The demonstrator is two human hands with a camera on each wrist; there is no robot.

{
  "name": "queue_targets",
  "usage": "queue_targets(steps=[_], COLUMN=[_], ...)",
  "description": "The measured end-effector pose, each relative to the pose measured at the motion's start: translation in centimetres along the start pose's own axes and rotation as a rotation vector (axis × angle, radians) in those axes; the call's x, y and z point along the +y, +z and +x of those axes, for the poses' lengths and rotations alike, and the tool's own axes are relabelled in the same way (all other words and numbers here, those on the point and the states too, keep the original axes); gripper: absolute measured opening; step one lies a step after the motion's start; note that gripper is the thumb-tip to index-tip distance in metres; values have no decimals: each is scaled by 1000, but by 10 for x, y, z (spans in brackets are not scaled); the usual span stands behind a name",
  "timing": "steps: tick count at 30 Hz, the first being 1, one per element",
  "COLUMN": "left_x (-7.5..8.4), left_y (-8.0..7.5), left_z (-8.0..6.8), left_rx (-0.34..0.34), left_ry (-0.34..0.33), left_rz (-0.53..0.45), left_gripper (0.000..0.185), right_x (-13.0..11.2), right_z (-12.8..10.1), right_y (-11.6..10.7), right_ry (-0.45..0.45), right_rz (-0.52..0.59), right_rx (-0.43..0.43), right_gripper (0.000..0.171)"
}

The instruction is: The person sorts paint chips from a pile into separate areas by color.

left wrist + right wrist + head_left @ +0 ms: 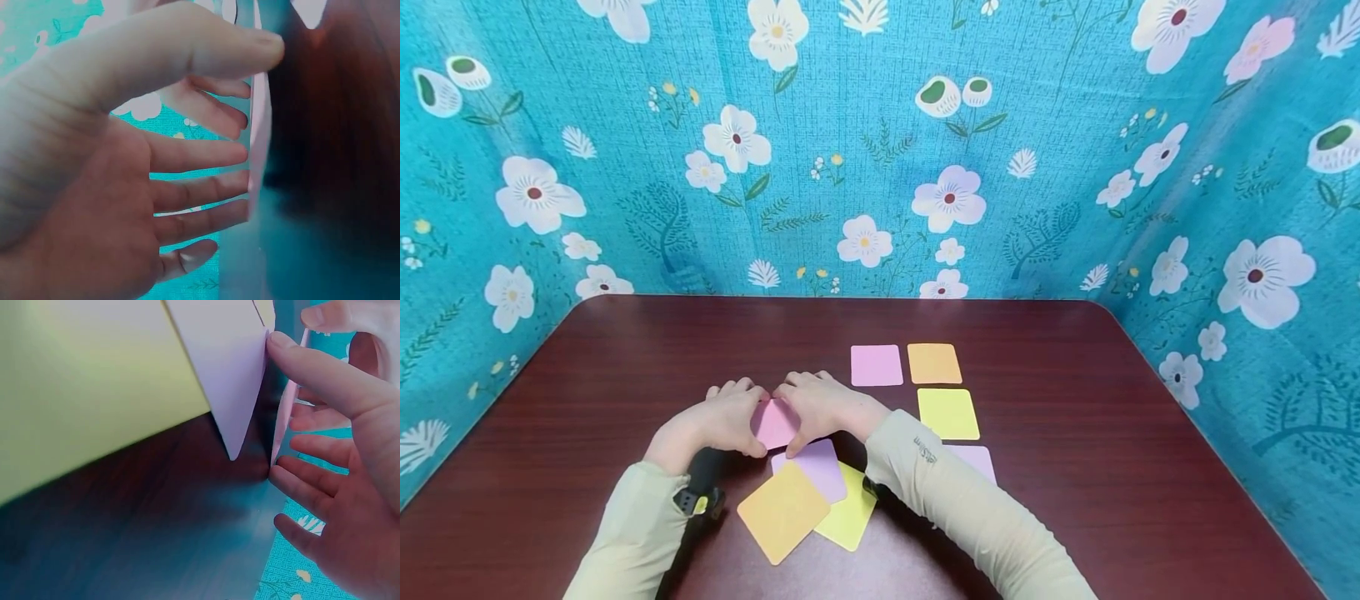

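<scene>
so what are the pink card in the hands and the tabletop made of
Pink card: looks like thin matte paper or light card, since it shows edge-on as a thin sheet in the wrist views with no shine. Tabletop: dark reddish wood or wood-look laminate, semi-gloss, with faint grain lines and soft reflections.

Head view overhead; wrist views close, facing inward.

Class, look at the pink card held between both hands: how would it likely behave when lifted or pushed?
The pink card looks thin edge-on in the wrist views, so it is probably light and bends easily. Pushed flat, it would likely slide on the glossy table. The left hand and right hand pinch it by its edges.
</scene>
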State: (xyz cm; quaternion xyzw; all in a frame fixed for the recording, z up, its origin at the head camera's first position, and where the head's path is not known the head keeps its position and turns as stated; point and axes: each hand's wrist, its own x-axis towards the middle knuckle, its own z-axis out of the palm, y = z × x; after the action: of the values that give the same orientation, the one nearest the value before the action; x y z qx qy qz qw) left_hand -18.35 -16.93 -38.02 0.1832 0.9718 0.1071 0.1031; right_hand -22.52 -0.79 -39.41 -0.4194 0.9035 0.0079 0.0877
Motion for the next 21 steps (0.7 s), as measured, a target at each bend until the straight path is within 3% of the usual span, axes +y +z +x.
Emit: queue_targets(steps=[12, 21], left_x=[10, 17], left_y=[-1, -3], left_z=[16, 30], left_rx=[71, 65], left_ry=[73, 55], left_rz=[-30, -35], left_gripper=[67, 72], right_x=[23, 46], right_z=[-12, -29], right_y=[-7, -12], right_ry=[29, 85], right_rz=[2, 56], right_rx=[26, 26], right_gripper=[78, 77])
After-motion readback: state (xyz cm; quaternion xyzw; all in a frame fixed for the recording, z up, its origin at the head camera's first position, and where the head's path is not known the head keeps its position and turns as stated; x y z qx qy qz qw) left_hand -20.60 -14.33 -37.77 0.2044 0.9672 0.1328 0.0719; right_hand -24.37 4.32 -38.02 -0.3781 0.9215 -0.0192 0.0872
